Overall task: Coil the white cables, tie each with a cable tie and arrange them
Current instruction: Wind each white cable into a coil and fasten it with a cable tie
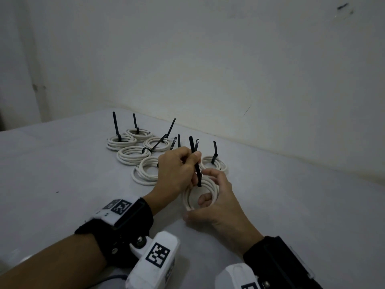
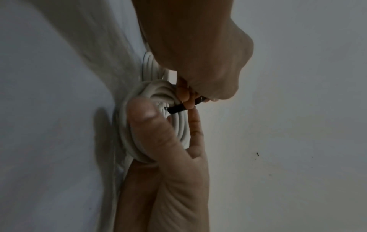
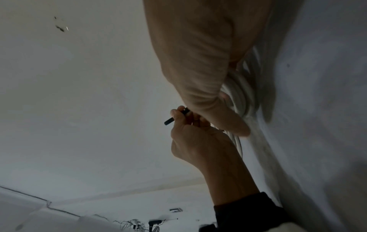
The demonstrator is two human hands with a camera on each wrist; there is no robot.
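On the white table, the right hand has its grip curled round a white cable coil, thumb through the middle, while the left hand pinches the black cable tie looped over the coil's far edge. Behind them lie tied coils, their tie tails mostly standing up. No brand or writing is readable; the wrist cameras carry only black-and-white square marker codes, and the tie's head seems hidden by fingers.
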